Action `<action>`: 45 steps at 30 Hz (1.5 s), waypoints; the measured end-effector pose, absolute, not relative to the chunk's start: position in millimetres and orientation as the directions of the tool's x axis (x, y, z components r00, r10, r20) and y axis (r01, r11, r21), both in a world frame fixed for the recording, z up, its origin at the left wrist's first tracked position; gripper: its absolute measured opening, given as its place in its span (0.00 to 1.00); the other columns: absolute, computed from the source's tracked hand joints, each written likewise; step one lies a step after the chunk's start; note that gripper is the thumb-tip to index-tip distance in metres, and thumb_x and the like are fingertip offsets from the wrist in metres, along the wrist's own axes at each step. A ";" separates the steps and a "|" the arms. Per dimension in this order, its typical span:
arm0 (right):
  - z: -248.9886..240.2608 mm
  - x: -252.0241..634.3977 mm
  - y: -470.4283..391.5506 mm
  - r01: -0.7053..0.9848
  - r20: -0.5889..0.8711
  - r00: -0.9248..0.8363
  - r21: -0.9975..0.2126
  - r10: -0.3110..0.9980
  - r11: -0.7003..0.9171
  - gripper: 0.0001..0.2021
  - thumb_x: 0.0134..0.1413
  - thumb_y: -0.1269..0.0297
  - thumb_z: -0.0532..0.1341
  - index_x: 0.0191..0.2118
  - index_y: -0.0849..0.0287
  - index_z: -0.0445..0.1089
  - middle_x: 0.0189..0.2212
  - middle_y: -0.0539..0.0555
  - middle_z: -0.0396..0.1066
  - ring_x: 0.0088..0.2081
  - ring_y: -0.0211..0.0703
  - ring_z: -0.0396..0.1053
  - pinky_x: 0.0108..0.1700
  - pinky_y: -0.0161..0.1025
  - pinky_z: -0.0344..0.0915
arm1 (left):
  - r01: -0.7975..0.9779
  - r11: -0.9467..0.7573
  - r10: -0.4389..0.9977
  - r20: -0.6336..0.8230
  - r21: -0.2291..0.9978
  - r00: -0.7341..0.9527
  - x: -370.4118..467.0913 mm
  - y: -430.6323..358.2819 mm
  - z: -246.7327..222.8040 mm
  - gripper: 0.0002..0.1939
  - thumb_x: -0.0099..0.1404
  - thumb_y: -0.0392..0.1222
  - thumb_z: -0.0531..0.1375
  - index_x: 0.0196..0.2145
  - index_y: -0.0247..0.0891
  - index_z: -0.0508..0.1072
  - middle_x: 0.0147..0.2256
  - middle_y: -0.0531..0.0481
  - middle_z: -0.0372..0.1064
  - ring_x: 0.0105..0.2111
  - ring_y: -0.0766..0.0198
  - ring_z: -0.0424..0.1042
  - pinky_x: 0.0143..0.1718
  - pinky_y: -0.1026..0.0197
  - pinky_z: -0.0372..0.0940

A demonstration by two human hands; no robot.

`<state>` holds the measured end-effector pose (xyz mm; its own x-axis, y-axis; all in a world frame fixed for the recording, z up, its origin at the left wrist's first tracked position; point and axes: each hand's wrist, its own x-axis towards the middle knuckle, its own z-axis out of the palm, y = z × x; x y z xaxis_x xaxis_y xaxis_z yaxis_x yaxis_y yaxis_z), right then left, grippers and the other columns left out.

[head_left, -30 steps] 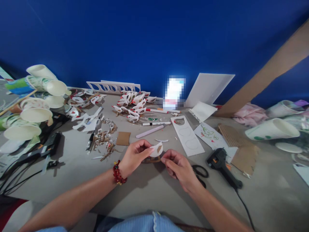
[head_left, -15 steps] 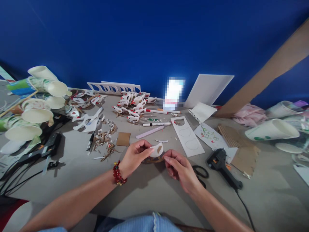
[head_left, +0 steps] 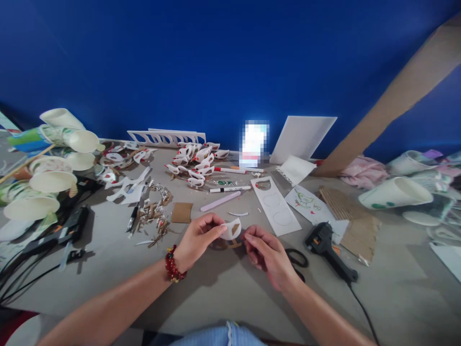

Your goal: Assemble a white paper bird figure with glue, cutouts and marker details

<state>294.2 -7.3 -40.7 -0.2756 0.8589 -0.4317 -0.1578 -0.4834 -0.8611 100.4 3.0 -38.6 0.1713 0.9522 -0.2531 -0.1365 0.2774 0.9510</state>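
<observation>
Red-marked birds [head_left: 202, 156] look done; left hand [head_left: 200, 240] pinches brown-patched white cutout [head_left: 227, 232], no red visible; right hand [head_left: 268, 254] fingertips pressed together, contents unclear.

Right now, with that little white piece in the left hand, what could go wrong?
The small white piece is pinched at its edge by the left hand, so it might bend or slip. The black scissors lie beside the right hand, which could knock them. The glue gun lies farther right; if it's hot, which I can't see, touching it might burn.
</observation>
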 end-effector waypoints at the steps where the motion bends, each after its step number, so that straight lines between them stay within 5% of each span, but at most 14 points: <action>1: -40.8 294.4 -7.4 -0.168 -0.425 -0.273 -0.863 0.863 -0.477 0.15 0.53 0.53 0.64 0.28 0.60 0.63 0.19 0.43 0.59 0.17 0.27 0.52 0.16 0.26 0.45 | -0.127 0.272 0.953 -0.249 0.954 0.173 100.3 2.9 -38.6 0.11 0.60 0.46 0.64 0.32 0.34 0.71 0.27 0.54 0.67 0.27 0.70 0.64 0.29 0.69 0.61; 14: -42.1 303.4 -6.3 -0.152 -0.263 -0.258 -0.939 0.930 -0.308 0.15 0.53 0.55 0.65 0.43 0.58 0.72 0.25 0.47 0.64 0.22 0.31 0.56 0.22 0.29 0.54 | 0.075 0.152 0.943 -0.168 0.985 0.287 101.4 0.5 -36.1 0.12 0.63 0.47 0.62 0.32 0.34 0.73 0.28 0.51 0.68 0.28 0.68 0.64 0.29 0.68 0.59; 25: -30.0 305.3 -7.4 -0.156 -0.113 -0.462 -0.966 0.880 -0.206 0.16 0.50 0.56 0.68 0.44 0.55 0.74 0.33 0.52 0.67 0.30 0.38 0.62 0.29 0.33 0.59 | -0.146 0.310 0.893 -0.236 0.939 0.382 104.1 -1.4 -30.5 0.15 0.58 0.51 0.66 0.33 0.34 0.74 0.31 0.50 0.71 0.31 0.66 0.68 0.35 0.64 0.63; 28: -30.6 306.7 -4.8 -0.122 -0.021 -0.482 -0.988 0.876 -0.091 0.14 0.53 0.57 0.65 0.45 0.54 0.73 0.38 0.54 0.67 0.36 0.42 0.65 0.36 0.36 0.63 | -0.085 0.167 0.913 -0.121 0.982 0.389 102.1 -1.4 -29.9 0.13 0.62 0.49 0.63 0.38 0.36 0.73 0.37 0.46 0.72 0.38 0.61 0.70 0.41 0.61 0.65; 32: -32.2 308.5 -3.0 0.052 0.099 -0.462 -0.989 0.882 0.138 0.12 0.57 0.61 0.63 0.47 0.53 0.72 0.42 0.56 0.67 0.36 0.42 0.66 0.36 0.37 0.64 | 0.139 -0.228 0.919 0.166 0.964 0.358 97.9 -2.7 -26.0 0.13 0.63 0.45 0.62 0.45 0.39 0.72 0.46 0.43 0.69 0.48 0.55 0.67 0.51 0.55 0.61; 37: -31.3 305.9 -5.7 0.264 0.266 -0.472 -0.867 0.840 0.423 0.14 0.54 0.69 0.61 0.47 0.54 0.69 0.45 0.58 0.68 0.42 0.46 0.69 0.38 0.38 0.68 | 0.309 -0.388 0.878 0.246 0.868 0.411 95.9 -5.0 -22.4 0.17 0.61 0.45 0.65 0.46 0.40 0.70 0.44 0.44 0.69 0.46 0.56 0.67 0.49 0.57 0.62; 45: -25.6 304.0 -15.1 0.538 0.476 -0.517 -0.465 0.711 0.703 0.15 0.51 0.72 0.59 0.46 0.57 0.69 0.44 0.59 0.71 0.44 0.51 0.68 0.46 0.48 0.67 | 0.422 -0.429 0.885 0.279 0.799 0.372 101.5 -14.1 -15.6 0.10 0.62 0.45 0.63 0.33 0.39 0.66 0.35 0.47 0.68 0.38 0.59 0.66 0.42 0.58 0.62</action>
<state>304.0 -15.1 -25.6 -0.5174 0.7108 0.4765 0.5379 0.7032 -0.4650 101.5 -14.1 -15.6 0.3725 0.8850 0.2792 0.4218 -0.4294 0.7985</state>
